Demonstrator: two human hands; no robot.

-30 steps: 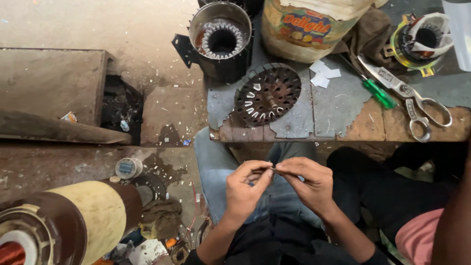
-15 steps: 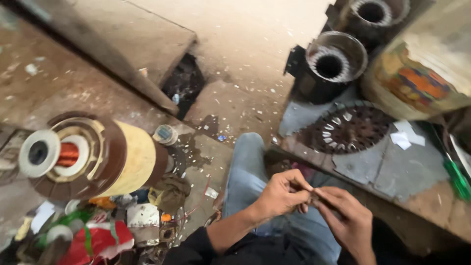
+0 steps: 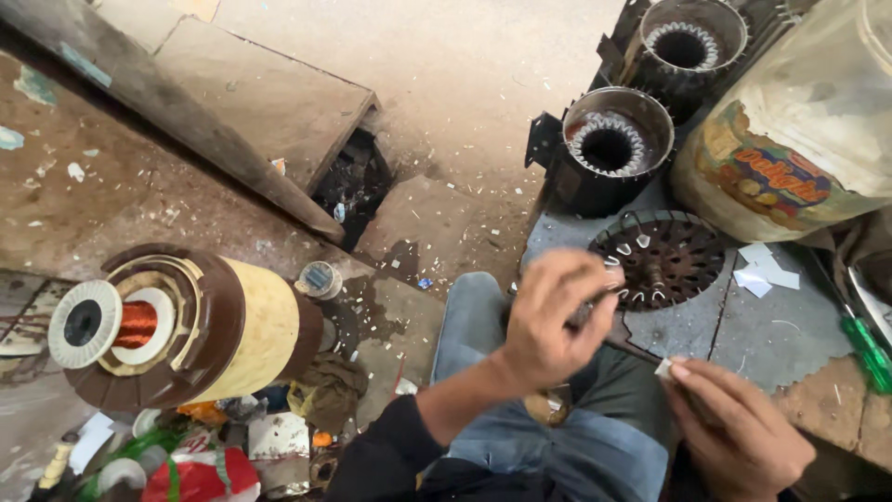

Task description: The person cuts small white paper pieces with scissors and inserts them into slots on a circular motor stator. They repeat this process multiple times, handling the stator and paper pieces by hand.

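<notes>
My left hand [image 3: 555, 325] is raised over my lap with its fingers pinched on a thin grey strip [image 3: 583, 316], close to the edge of a dark round slotted disc [image 3: 662, 258] that has white paper slips in its slots. My right hand [image 3: 739, 429] sits lower at the right, thumb and finger closed on a small white paper slip [image 3: 663, 368]. The two hands are apart. The disc lies on a grey sheet on the low bench [image 3: 743, 335].
Two dark motor housings [image 3: 609, 153] [image 3: 688, 42] with wound cores stand behind the disc, beside a large plastic jar [image 3: 799, 139]. A green-handled tool [image 3: 866, 349] lies at the right. A big spool of copper wire [image 3: 177, 325] and floor clutter lie to the left.
My hands, which were joined on a thin strip over my lap, have separated; the left one rose toward the disc. The view has swung left and closer.
</notes>
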